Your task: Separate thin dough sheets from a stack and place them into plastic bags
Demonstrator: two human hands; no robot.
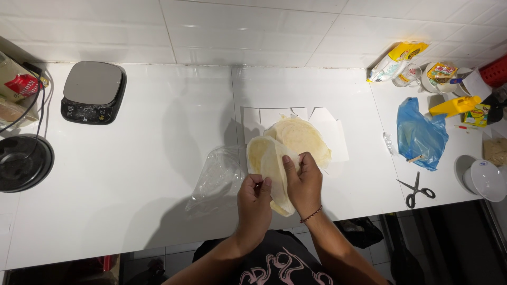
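Your left hand [254, 203] and right hand [303, 182] both pinch a pale round flatbread sheet [270, 161], held just above the white tabletop [132, 174]. It overlaps a stack of flatbreads [303, 137] lying on white paper [335, 137], with a clear plastic bag [216, 182] just to its left.

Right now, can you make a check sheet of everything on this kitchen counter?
Surface: white counter, tiled wall behind.
Job's things: round flat dough sheet held up; stack of dough sheets on white paper; clear plastic bag beside.
Clutter: kitchen scale, blue bag, scissors, white bowl, yellow packets.
Hands: left hand and right hand both pinch the held sheet.
Cables: black cord at left.
Surroundings: black pan at left edge.
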